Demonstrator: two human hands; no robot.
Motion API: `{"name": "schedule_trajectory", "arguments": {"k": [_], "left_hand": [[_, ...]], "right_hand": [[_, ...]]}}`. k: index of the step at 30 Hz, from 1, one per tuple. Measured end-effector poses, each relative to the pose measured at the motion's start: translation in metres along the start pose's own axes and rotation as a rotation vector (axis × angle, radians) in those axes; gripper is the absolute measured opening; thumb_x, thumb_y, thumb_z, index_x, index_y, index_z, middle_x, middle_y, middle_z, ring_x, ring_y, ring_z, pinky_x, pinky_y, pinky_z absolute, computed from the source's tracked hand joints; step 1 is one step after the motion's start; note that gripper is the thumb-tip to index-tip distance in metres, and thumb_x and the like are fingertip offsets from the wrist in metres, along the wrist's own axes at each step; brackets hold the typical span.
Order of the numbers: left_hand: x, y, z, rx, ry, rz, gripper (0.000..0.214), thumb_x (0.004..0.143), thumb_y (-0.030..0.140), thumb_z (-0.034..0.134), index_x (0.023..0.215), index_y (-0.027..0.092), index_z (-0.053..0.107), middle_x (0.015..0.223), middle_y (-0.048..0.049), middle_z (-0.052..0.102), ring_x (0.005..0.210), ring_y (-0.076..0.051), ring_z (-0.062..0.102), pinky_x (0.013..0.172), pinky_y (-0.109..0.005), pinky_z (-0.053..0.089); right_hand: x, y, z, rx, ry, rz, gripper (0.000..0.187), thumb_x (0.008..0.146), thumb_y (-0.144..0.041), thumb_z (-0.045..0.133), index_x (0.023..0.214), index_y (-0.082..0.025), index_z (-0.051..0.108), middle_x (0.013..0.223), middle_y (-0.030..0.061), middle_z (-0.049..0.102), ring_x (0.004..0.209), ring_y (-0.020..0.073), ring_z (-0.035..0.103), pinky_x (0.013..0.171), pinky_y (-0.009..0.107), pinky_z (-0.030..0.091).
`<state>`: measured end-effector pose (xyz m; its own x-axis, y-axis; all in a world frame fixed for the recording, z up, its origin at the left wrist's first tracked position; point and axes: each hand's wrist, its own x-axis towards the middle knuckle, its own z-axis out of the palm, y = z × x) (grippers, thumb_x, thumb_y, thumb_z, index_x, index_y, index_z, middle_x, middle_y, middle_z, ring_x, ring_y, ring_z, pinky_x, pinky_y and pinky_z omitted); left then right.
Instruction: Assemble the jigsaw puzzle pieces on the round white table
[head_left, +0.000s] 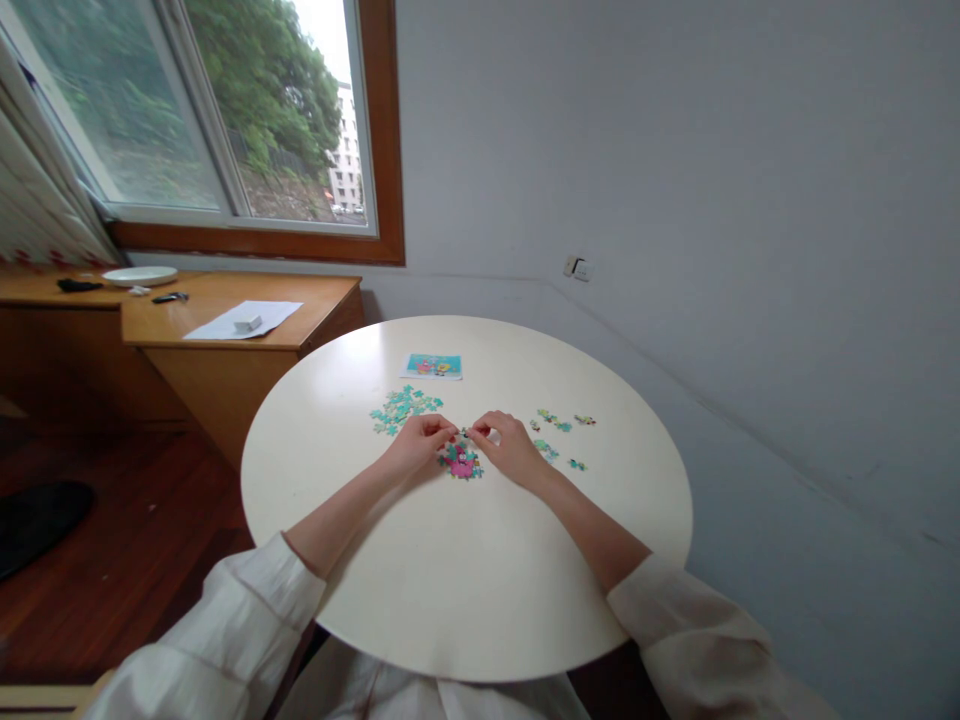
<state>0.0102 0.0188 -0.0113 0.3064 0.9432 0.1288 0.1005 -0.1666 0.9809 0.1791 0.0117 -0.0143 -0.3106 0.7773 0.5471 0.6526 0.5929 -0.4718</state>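
Both hands meet over the middle of a round white table (465, 580). Between my left hand (421, 442) and my right hand (508, 447) is a small jigsaw puzzle piece (463, 433), pinched at the fingertips of each. Just below the fingers lies a joined patch of jigsaw puzzle (462, 464), pink in the middle with green edges. Loose green jigsaw pieces (403, 406) form a heap beyond my left hand. To the right of my right hand, several small clusters of pieces (553, 420) are scattered. The fingertips partly cover the held piece.
A picture card (433, 366) with cartoon figures lies toward the table's far side. At the left, a wooden desk (330, 300) bears a white plate (141, 275), a paper sheet (277, 315) and a small white box (247, 323). A wall (750, 250) rises behind and to the right.
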Motion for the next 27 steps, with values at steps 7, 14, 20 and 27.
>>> {"name": "schedule_trajectory", "arguments": {"k": [7, 14, 20, 27], "left_hand": [[0.003, -0.003, -0.001, -0.022, 0.025, -0.002, 0.015, 0.065, 0.026, 0.057, 0.062, 0.012, 0.059, 0.056, 0.0, 0.058, 0.05, -0.008, 0.045, 0.052, -0.022, 0.035], [0.003, -0.003, 0.0, -0.018, 0.032, -0.01, 0.015, 0.064, 0.026, 0.057, 0.062, 0.012, 0.059, 0.056, 0.0004, 0.057, 0.05, -0.008, 0.045, 0.052, -0.021, 0.036], [0.001, -0.001, -0.001, 0.0, 0.031, 0.003, 0.015, 0.065, 0.027, 0.057, 0.063, 0.012, 0.059, 0.055, 0.0005, 0.056, 0.052, -0.008, 0.047, 0.052, -0.021, 0.036], [0.002, -0.004, -0.001, 0.04, 0.019, 0.036, 0.016, 0.066, 0.028, 0.056, 0.063, 0.012, 0.059, 0.057, -0.0001, 0.056, 0.053, -0.009, 0.048, 0.053, -0.022, 0.036]], "right_hand": [[0.0, 0.006, -0.006, 0.009, -0.015, 0.059, 0.016, 0.077, -0.023, 0.054, 0.064, -0.016, 0.057, 0.064, 0.001, 0.059, 0.062, 0.0117, 0.05, 0.065, 0.026, 0.036], [-0.001, 0.01, -0.011, 0.083, -0.047, 0.101, 0.019, 0.079, -0.024, 0.049, 0.063, -0.015, 0.057, 0.063, 0.0006, 0.058, 0.062, 0.011, 0.05, 0.062, 0.023, 0.037], [-0.001, 0.011, -0.012, 0.113, -0.094, 0.138, 0.019, 0.078, -0.024, 0.048, 0.063, -0.015, 0.057, 0.062, 0.0001, 0.058, 0.061, 0.0109, 0.05, 0.062, 0.023, 0.037], [-0.001, 0.007, -0.015, 0.143, -0.136, 0.178, 0.02, 0.077, -0.025, 0.048, 0.064, -0.015, 0.058, 0.061, -0.0002, 0.058, 0.06, 0.0105, 0.048, 0.06, 0.022, 0.036]]}}
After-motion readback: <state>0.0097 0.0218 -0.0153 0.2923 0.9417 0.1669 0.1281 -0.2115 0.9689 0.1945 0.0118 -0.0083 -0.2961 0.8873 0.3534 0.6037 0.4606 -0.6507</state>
